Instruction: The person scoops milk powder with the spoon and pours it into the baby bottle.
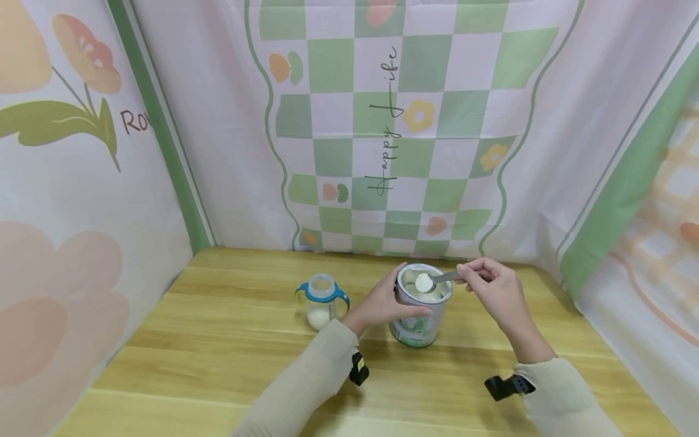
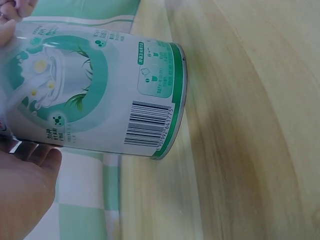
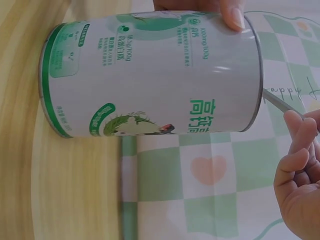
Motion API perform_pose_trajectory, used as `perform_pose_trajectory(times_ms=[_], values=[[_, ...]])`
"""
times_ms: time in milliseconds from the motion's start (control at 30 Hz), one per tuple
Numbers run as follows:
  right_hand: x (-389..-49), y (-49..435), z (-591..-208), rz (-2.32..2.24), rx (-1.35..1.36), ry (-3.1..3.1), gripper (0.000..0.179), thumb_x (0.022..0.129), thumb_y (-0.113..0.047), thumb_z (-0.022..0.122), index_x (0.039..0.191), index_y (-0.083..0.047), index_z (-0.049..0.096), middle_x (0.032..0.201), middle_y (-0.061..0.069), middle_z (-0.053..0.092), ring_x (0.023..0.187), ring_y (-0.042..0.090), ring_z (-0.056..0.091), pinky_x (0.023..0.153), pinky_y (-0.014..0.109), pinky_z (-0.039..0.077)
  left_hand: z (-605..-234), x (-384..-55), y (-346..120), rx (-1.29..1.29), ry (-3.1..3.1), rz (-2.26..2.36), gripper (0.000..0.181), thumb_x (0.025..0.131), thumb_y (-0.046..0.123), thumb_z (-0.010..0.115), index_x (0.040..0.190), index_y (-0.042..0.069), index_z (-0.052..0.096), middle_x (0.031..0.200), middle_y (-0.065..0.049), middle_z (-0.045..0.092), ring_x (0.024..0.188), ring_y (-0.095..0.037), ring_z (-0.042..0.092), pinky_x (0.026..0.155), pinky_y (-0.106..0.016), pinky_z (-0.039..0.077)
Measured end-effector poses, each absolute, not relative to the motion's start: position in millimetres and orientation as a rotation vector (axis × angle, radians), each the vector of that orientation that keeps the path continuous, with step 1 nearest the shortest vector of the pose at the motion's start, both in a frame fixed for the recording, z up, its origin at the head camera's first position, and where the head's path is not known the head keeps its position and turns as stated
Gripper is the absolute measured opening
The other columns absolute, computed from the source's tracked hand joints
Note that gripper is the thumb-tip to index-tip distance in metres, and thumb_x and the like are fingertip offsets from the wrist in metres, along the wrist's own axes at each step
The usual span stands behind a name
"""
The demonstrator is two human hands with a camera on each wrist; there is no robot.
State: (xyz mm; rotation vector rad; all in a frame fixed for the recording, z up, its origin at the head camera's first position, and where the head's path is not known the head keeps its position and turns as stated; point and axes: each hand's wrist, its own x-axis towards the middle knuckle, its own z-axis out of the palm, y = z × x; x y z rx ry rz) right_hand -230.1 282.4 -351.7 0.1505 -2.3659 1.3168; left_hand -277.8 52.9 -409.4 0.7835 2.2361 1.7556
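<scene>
My left hand [image 1: 386,305] grips the side of a white and green milk powder can [image 1: 411,321], fingers behind it and thumb across the front. The can's top is open and pale powder shows inside. Between thumb and fingers, my right hand [image 1: 494,291] pinches the grey handle of a scoop [image 1: 449,276]. Its bowl holds a heap of white powder [image 1: 423,283] at the can's mouth. In the right wrist view, the scoop handle [image 3: 282,103] slants into the can [image 3: 155,75]. The left wrist view shows the can's barcode side [image 2: 150,125].
A baby bottle [image 1: 321,303] with blue handles stands left of the can, uncapped, with white powder at its bottom. The wooden table [image 1: 218,364] carries both. Printed cloth curtains [image 1: 355,152] hang behind and at the sides.
</scene>
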Motion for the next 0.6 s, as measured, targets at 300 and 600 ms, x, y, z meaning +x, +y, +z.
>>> perform_pose_trajectory(times_ms=[300,600], values=[[-231.0,279.0,-345.8,1.299,0.172,-2.351,0.032,0.097,-0.032,0.068,0.094,0.000,0.070,0.084,0.013,0.073,0.067,0.016,0.062,0.052,0.024,0.045,-401.4,-277.9,43.9,0.772,2.313,1.672,0.106,0.079,0.039,0.086,0.161,0.021,0.021,0.154,0.002,0.039,0.139,-0.016,0.037,0.112,-0.049,0.032],[-230.6,275.4,-340.8,1.336,0.181,-2.350,0.035,0.098,-0.033,0.068,0.096,0.001,0.069,0.083,0.006,0.074,0.069,0.017,0.064,0.056,0.023,0.048,-393.1,-275.1,30.2,0.813,2.360,1.603,0.103,0.081,0.043,0.084,0.160,0.020,0.022,0.160,0.000,0.032,0.145,-0.023,0.030,0.114,-0.054,0.028]])
